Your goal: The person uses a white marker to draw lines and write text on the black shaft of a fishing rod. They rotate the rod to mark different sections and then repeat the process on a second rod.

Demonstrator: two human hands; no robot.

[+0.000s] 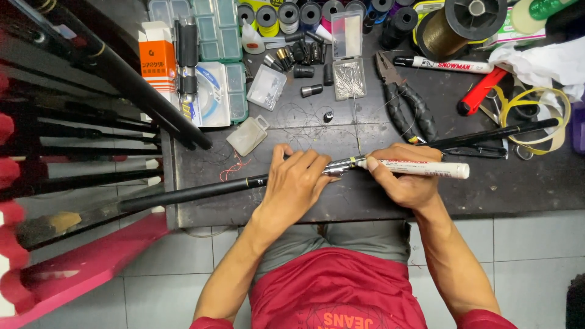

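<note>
A long black rod (189, 192) lies across the dark workbench (341, 207), running from the lower left up to the right. My left hand (294, 183) grips it near a silver ferrule (337, 166). In my right hand (405, 176) is a white marker pen (420, 168), its tip touching the rod at the silver part. The rod's thinner black end (499, 131) goes on to the right behind my right hand.
Black-handled pliers (402, 97), a second white marker (442, 63), a red-handled tool (481, 91), thread spools (286, 13), a big spool of line (466, 21), small clear boxes (348, 78) and black caps crowd the bench's back. More black rods (109, 67) lean at the left.
</note>
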